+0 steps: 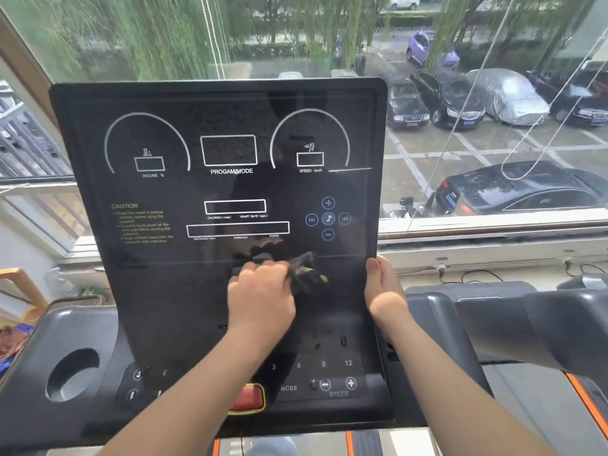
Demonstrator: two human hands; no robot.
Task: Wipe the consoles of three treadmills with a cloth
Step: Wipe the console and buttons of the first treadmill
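Daylit window (460,93) overlooks parked cars (454,103) and trees (148,34)

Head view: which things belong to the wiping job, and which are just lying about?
Job: console; cloth; left hand, gripping the cloth; right hand, holding the console's edge.
Not: cup holder; red button; cars outside.

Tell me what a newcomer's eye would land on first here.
The tall black treadmill console fills the middle of the view, its displays dark. Low on it, the left hand holds a dark cloth against the panel, while the right hand grips the console's right edge. Behind, a window shows parked cars at upper right.
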